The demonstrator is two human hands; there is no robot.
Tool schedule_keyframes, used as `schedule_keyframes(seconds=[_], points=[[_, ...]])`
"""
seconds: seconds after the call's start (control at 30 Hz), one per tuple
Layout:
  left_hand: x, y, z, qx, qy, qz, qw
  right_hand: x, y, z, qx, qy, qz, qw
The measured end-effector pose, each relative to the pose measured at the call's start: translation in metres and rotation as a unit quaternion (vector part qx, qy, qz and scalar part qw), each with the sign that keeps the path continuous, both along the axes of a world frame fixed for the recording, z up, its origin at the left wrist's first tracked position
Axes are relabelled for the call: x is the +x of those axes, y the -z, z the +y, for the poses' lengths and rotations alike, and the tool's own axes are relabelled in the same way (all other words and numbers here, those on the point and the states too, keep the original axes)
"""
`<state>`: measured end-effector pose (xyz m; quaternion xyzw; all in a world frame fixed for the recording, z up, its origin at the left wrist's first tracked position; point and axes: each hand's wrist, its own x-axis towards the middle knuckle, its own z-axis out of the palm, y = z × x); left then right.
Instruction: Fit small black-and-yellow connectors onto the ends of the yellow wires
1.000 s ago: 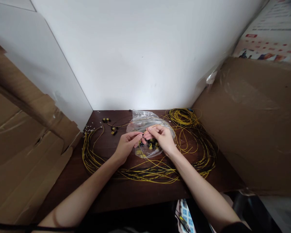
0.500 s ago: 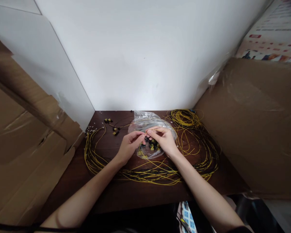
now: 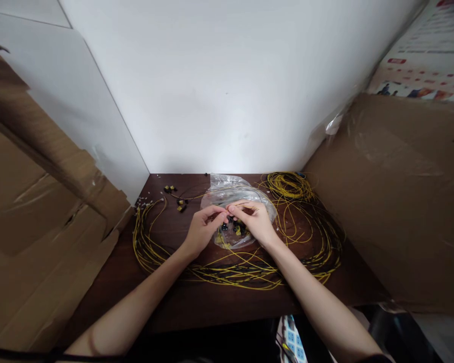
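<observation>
My left hand [image 3: 202, 229] and my right hand [image 3: 256, 220] meet fingertip to fingertip above a clear plastic bag [image 3: 229, 185]. Both are closed in a pinch. A thin yellow wire runs by the right fingers, apparently held in them. Whatever the left fingertips grip is too small and covered to make out. Below the hands, small black and yellow connectors [image 3: 238, 230] lie in the bag. Under my forearms, a long loop of yellow and black wires [image 3: 230, 282] curves across the dark table.
A coil of yellow wire [image 3: 289, 187] lies at the back right. More loose connectors [image 3: 181, 205] and white scraps [image 3: 146, 198] are on the left. Cardboard flanks the table at left [image 3: 41, 242] and right [image 3: 393, 201]; a white wall [image 3: 227, 101] stands behind.
The view has shifted very slightly. My hands stay pinched together at the same spot, with only small finger movement.
</observation>
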<state>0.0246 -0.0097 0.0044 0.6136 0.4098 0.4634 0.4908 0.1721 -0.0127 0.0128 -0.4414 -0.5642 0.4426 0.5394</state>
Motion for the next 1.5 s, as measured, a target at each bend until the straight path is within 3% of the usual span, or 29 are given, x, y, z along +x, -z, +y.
schedule_keyframes(seconds=[0.33, 0.5, 0.8, 0.93, 1.17, 1.5], points=[[0.000, -0.001, 0.000, -0.001, -0.006, 0.020, 1.000, 0.002, -0.001, -0.001, 0.039, 0.029, -0.019, 0.999], [0.000, -0.005, -0.002, 0.007, 0.003, 0.018, 1.000, 0.004, -0.002, 0.000, 0.026, 0.045, 0.030, 0.998], [0.001, -0.005, -0.004, -0.013, 0.009, 0.005, 1.000, 0.009, -0.002, 0.004, 0.044, 0.143, 0.128, 0.980], [0.000, -0.003, -0.003, -0.019, 0.016, -0.017, 1.000, 0.004, -0.001, 0.001, 0.008, 0.092, 0.126, 0.988], [-0.001, -0.002, -0.003, -0.015, 0.014, -0.038, 0.999, -0.004, 0.000, -0.004, 0.005, -0.040, 0.023, 0.999], [0.000, 0.001, -0.002, -0.012, 0.040, -0.044, 0.998, -0.001, -0.001, -0.001, 0.007, 0.004, 0.029, 1.000]])
